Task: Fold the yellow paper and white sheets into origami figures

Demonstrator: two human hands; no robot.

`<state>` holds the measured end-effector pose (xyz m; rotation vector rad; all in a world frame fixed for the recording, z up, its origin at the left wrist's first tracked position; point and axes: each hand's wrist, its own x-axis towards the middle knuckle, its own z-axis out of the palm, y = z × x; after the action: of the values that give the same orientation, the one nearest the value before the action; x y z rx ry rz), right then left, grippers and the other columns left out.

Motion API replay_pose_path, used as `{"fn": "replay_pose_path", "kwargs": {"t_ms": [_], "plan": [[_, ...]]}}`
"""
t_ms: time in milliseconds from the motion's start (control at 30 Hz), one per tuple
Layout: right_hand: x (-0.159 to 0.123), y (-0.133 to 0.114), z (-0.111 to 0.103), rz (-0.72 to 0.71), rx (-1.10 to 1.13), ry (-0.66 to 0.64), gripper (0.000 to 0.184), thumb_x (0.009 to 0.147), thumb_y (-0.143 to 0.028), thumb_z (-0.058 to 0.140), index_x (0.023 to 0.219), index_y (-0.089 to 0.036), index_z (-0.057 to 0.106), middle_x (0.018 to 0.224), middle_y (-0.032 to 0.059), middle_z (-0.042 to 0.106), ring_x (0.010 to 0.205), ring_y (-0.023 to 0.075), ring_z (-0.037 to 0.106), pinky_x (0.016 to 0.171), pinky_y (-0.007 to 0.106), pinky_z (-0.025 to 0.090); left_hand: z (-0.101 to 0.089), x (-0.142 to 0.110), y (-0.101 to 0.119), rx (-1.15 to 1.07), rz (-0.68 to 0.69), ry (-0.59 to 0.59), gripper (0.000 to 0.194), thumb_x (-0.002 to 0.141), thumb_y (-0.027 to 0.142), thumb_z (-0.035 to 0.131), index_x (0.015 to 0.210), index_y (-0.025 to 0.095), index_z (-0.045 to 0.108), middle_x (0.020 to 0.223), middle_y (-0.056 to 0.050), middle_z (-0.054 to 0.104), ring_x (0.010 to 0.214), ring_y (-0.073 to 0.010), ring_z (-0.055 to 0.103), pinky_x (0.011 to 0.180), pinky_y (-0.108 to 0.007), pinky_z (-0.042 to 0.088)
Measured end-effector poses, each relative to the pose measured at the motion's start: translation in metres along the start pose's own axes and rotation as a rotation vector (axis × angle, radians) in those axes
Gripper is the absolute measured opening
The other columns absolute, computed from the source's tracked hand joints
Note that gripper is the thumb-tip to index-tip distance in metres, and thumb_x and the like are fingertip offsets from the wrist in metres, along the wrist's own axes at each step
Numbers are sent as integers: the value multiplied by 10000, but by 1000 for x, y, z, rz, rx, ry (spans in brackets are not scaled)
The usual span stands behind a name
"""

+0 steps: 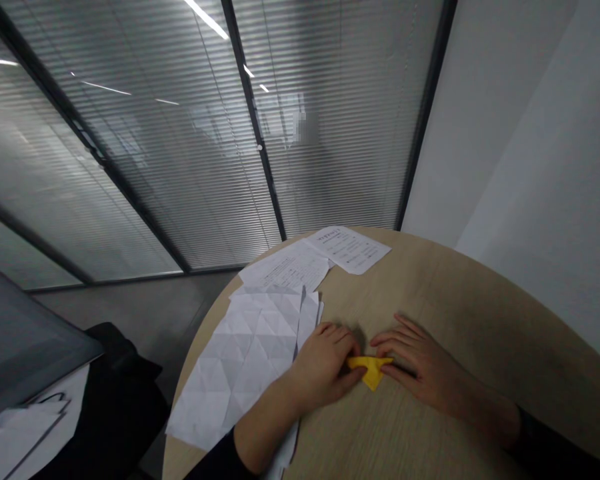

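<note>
A small yellow piece of folded paper (373, 375) lies between my two hands, just above or on the wooden table (430, 287). It has a wide upper edge and a point towards me. My left hand (329, 363) pinches its left corner between thumb and curled fingers. At its right corner, the thumb and index finger of my right hand (420, 363) close on the paper, while the other fingers stretch out over the tabletop. Beside my left forearm lie white sheets (260, 347) creased in a pattern of triangles.
Printed sheets (353, 248) lie at the table's far edge, overlapping one another. A dark chair (125, 373) with papers (35, 433) stands to the left. Glass panels with blinds (330, 147) rise behind the table, and a pale wall (545, 167) is at the right.
</note>
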<state>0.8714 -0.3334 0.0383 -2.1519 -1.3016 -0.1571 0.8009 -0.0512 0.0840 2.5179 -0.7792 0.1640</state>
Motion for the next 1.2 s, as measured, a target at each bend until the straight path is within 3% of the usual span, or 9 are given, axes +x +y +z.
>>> {"fn": "replay_pose_path", "kwargs": {"t_ms": [233, 433, 567, 833, 1000, 1200], "plan": [[3, -6, -5, -18, 20, 21, 93, 1129, -230, 700, 1070, -298, 727, 1014, -33, 834, 1011, 216, 814, 1400, 663, 352, 3, -1, -2, -24, 29, 31, 185, 1030, 299, 825, 1084, 245, 656, 1027, -25, 765, 1004, -263, 756, 1081, -450, 504], [0, -5, -2, 18, 59, 153, 67, 1114, -228, 714, 1108, -294, 708, 966, -24, 812, 907, 212, 798, 1356, 644, 453, 5, -1, -4, -166, -4, 104, 142, 1046, 270, 835, 1091, 245, 702, 1014, 2, 800, 965, -228, 769, 1117, -464, 495], [-1, -1, 0, 25, 74, 176, 114, 1131, -252, 717, 1223, -307, 755, 1069, -6, 857, 979, 227, 827, 1361, 649, 440, 7, 2, -5, -184, -9, 141, 86, 1072, 275, 842, 1072, 246, 760, 1008, 10, 829, 987, -219, 783, 1138, -467, 487], [1, 0, 2, 14, 74, 107, 167, 1171, -257, 691, 1158, -320, 845, 1003, -11, 867, 974, 219, 823, 1353, 654, 435, 8, 3, -3, -212, 16, 169, 70, 1091, 275, 827, 1056, 236, 781, 1027, -7, 855, 1011, -225, 793, 1135, -482, 481], [2, -3, 2, 5, 49, 142, 198, 1156, -218, 685, 1158, -327, 850, 978, -10, 861, 936, 219, 823, 1333, 654, 462, 6, 4, 2, -208, -39, 145, 156, 1101, 393, 820, 1090, 238, 803, 1029, -16, 872, 954, -225, 790, 1072, -472, 513], [4, -5, 0, 5, 43, 172, 193, 1152, -227, 678, 1115, -319, 844, 939, -14, 853, 897, 216, 822, 1314, 621, 507, 9, 7, 2, -217, -95, 119, 329, 1205, 401, 660, 1000, 233, 853, 870, -6, 860, 829, -196, 767, 1040, -435, 540]]}}
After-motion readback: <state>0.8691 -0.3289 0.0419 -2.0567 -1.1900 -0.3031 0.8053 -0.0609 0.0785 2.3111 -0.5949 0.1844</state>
